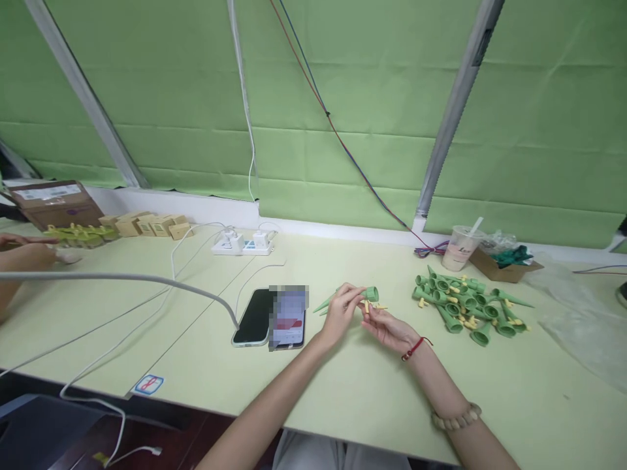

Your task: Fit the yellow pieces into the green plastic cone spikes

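My left hand grips a green cone-shaped plastic spike near its wide end, the point aimed left. My right hand pinches a small yellow plastic piece just under the spike's open end; a red cord circles that wrist. Both hands hover over the pale green table, a little left of a pile of green spikes and yellow pieces.
Two phones lie left of my hands, one on a grey cable. A power strip sits at the back. A drink cup and a cardboard box stand behind the pile. Another person's hand works at far left near small boxes.
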Demonstrator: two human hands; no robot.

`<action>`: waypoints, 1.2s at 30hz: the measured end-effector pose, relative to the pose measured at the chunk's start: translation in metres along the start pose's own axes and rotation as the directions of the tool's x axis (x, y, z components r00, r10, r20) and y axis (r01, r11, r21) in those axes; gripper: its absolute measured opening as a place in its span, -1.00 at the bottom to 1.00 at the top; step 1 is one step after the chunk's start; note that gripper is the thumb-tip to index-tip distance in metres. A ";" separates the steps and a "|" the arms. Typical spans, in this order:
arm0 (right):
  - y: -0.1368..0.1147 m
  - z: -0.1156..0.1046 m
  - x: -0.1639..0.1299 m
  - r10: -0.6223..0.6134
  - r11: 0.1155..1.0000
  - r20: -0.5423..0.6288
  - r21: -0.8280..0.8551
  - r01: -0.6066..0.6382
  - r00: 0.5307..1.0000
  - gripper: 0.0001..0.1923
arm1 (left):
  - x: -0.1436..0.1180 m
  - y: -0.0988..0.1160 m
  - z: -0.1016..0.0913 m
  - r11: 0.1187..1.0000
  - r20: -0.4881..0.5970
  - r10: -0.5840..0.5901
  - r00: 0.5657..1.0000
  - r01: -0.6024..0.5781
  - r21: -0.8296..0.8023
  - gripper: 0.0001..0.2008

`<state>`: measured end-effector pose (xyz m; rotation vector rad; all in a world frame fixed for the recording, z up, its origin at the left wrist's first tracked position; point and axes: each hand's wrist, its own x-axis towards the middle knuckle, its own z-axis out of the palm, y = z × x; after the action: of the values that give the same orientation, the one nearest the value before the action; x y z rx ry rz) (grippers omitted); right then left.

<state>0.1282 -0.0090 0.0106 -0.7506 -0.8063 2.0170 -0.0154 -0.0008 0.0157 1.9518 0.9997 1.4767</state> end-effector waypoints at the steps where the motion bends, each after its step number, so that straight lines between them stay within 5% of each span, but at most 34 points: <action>1: 0.001 0.001 0.001 -0.029 0.999 -0.007 -0.026 0.028 1.000 -0.73 | 0.000 0.001 -0.001 1.000 -0.005 0.012 1.000 -0.012 0.024 -0.75; 4: 0.003 0.005 0.003 -0.258 0.946 -0.157 -0.241 0.216 0.953 -0.71 | -0.002 0.002 0.001 0.995 -0.022 -0.017 1.000 0.019 0.096 -0.76; 7: 0.004 0.008 0.005 -0.592 0.736 -0.256 -0.558 0.383 0.764 -0.69 | -0.003 -0.001 0.004 0.986 -0.054 -0.104 0.993 0.110 0.124 -0.76; 8: 0.004 0.009 0.006 -0.633 0.696 -0.250 -0.599 0.397 0.732 -0.68 | -0.002 -0.002 0.005 0.984 -0.068 -0.130 0.989 0.137 0.116 -0.76; 9: 0.004 0.009 0.006 -0.623 0.704 -0.247 -0.590 0.394 0.743 -0.68 | -0.002 -0.004 0.006 0.982 -0.085 -0.151 0.985 0.159 0.098 -0.76; 13: 0.000 0.010 0.003 -0.286 0.933 -0.187 -0.279 0.228 0.940 -0.64 | 0.003 -0.007 0.005 0.983 -0.131 -0.184 0.974 0.184 -0.014 -0.75; 15: -0.003 0.009 0.000 -0.141 0.981 -0.122 -0.148 0.122 0.982 -0.67 | 0.005 -0.007 0.005 0.984 -0.100 -0.175 0.980 0.170 -0.056 -0.75; 20: -0.006 0.008 -0.003 -0.052 0.999 -0.130 -0.007 0.052 0.990 -0.88 | 0.007 -0.006 0.005 0.983 -0.041 -0.162 0.986 0.158 -0.095 -0.75; 24: -0.004 0.007 0.000 -0.148 0.984 -0.209 -0.133 0.122 0.967 -0.86 | 0.007 -0.003 0.006 0.976 -0.052 -0.199 0.979 0.193 -0.104 -0.73; 27: 0.000 0.004 0.001 -0.406 0.858 -0.280 -0.444 0.257 0.870 -0.80 | 0.006 -0.002 0.009 0.975 -0.024 -0.214 0.977 0.212 -0.063 -0.73; 30: 0.003 0.000 0.002 -0.729 0.525 -0.192 -0.773 0.357 0.657 -0.80 | 0.005 -0.003 0.013 0.970 -0.023 -0.240 0.971 0.239 -0.041 -0.73; 31: 0.003 -0.001 0.003 -0.770 0.452 -0.154 -0.817 0.359 0.619 -0.82 | 0.005 -0.003 0.014 0.968 -0.032 -0.248 0.968 0.246 -0.047 -0.73; 33: 0.002 -0.002 0.003 -0.727 0.494 -0.176 -0.805 0.329 0.663 -0.81 | 0.006 -0.004 0.014 0.966 -0.057 -0.254 0.966 0.249 -0.072 -0.74; 36: -0.003 0.001 0.003 -0.439 0.782 -0.260 -0.583 0.222 0.860 -0.69 | 0.007 -0.006 0.013 0.966 -0.077 -0.241 0.967 0.232 -0.112 -0.75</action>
<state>0.1272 -0.0056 0.0126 -1.1783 -1.1889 1.2557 -0.0037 0.0089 0.0121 1.6429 1.1304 1.4602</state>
